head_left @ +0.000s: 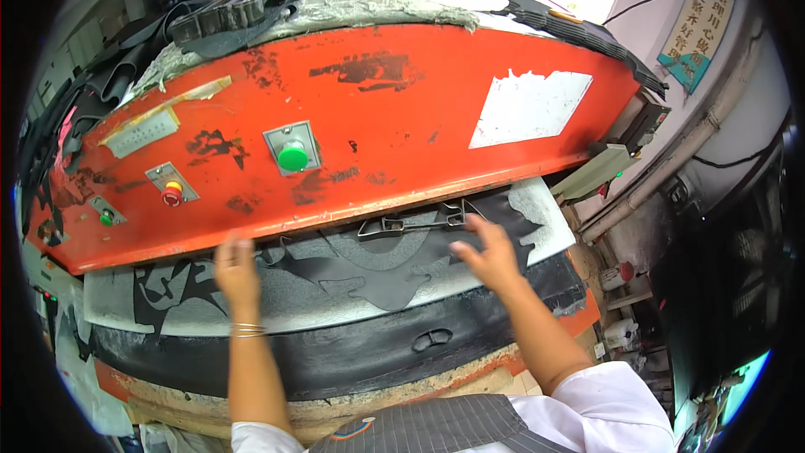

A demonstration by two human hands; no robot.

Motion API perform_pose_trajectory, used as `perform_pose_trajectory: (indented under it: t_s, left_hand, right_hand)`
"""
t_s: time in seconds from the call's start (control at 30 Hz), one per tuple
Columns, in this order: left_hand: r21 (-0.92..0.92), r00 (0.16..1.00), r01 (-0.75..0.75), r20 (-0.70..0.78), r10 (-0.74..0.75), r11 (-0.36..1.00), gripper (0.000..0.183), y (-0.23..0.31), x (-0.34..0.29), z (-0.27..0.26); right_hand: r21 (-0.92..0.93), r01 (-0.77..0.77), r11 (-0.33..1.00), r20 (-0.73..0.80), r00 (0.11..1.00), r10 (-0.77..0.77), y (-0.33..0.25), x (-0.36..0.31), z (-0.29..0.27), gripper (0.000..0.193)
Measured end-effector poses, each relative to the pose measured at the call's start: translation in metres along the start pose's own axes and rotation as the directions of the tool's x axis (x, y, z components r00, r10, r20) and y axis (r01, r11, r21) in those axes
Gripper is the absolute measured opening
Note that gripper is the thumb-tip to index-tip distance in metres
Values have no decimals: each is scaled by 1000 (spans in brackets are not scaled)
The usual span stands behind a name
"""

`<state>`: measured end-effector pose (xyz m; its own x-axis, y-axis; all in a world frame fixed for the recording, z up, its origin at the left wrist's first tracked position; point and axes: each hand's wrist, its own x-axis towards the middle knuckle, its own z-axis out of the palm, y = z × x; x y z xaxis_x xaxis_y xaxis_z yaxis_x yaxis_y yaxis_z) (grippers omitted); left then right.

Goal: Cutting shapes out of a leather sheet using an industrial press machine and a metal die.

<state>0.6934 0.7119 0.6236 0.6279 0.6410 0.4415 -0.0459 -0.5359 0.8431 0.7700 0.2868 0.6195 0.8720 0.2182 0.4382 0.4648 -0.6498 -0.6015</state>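
Observation:
My right hand (493, 258) is over the bed of a red press, thumb and fingers apart, with nothing in it. Close to its fingertips is a metal cutting die (412, 225), its bent strip outline lying on a black sheet (390, 281) with cut-out shapes. My left hand (236, 273) is raised at the press head's lower edge, fingers stretched upward and slightly blurred, and I see nothing in it. Under both hands is a pale cutting board (197, 325), with ragged black scraps (172, 289) on its left part.
The red press head (377, 130) spans the view above the board. It carries a large green button (292, 158), a red knob (172, 195) and a small green button (106, 217). Black offcuts (570, 25) lie on top. A black padded ledge (352, 361) runs along the front.

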Motion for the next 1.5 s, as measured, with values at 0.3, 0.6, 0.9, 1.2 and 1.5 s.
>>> perform_pose_trajectory:
  t_s: [0.3, 0.6, 0.9, 1.2, 1.5]
  left_hand:
    - [262, 602, -203, -726, 332, 943, 68, -39, 211, -148]
    - [130, 777, -328, -526, 346, 935, 78, -63, 210, -148]
    - [3, 698, -216, 700, 152, 976, 18, 24, -101, -69]
    - [223, 718, -299, 692, 65, 928, 16, 56, -134, -36]
    - [389, 510, -218, 827, -235, 895, 27, 49, -96, 6]
  right_hand:
    - [343, 330, 879, -187, 941, -281, -199, 135, 75, 45]
    - [337, 158, 928, 30, 984, -178, -191, 105, 99, 34]
    - [105, 322, 941, 660, 685, -308, -115, -79, 58, 55]
    - [-65, 271, 960, 523, 829, -198, -111, -87, 66, 36]
    - [246, 76, 966, 755, 610, -240, -54, -2, 35, 44]
